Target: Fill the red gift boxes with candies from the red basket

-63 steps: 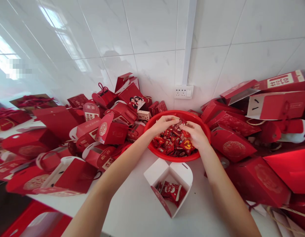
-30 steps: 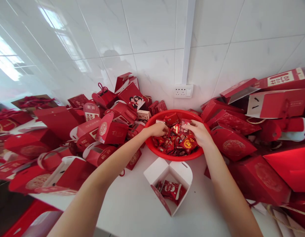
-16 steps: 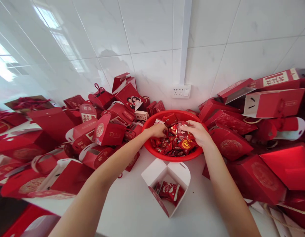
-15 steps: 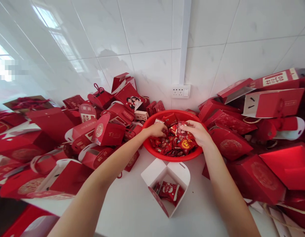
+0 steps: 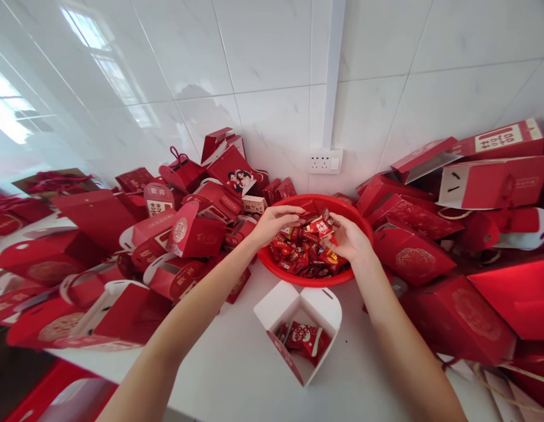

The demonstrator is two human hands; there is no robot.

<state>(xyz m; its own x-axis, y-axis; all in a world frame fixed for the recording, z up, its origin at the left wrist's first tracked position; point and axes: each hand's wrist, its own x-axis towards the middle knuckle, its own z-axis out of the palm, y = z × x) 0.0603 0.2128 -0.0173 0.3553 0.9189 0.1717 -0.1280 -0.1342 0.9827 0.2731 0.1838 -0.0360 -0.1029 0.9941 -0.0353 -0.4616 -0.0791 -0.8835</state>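
Note:
A red plastic basket (image 5: 272, 268) holds a heap of red wrapped candies (image 5: 301, 258). Over its left side is my left hand (image 5: 276, 224), thumb and fingers closed toward each other. Red wrapping shows at its fingertips, but what they pinch is partly hidden. My right hand (image 5: 352, 237) grips a shiny red and gold wrapped candy (image 5: 320, 226) above the heap. In front of the basket stands an open white-lined gift box (image 5: 327, 308), flaps spread. Several wrapped candies lie inside, a red packet with white printing (image 5: 303, 336) uppermost.
Red gift boxes (image 5: 197, 231) are piled on the left, and more red boxes (image 5: 419, 252) crowd the right side. Behind them rises a white tiled wall with a socket (image 5: 325, 161). The white table (image 5: 237, 363) shows around the open box.
My left hand has risen from the heap, its fingers now stretched further right. My right hand has turned, bringing a candy up between its fingers. The open box stays put.

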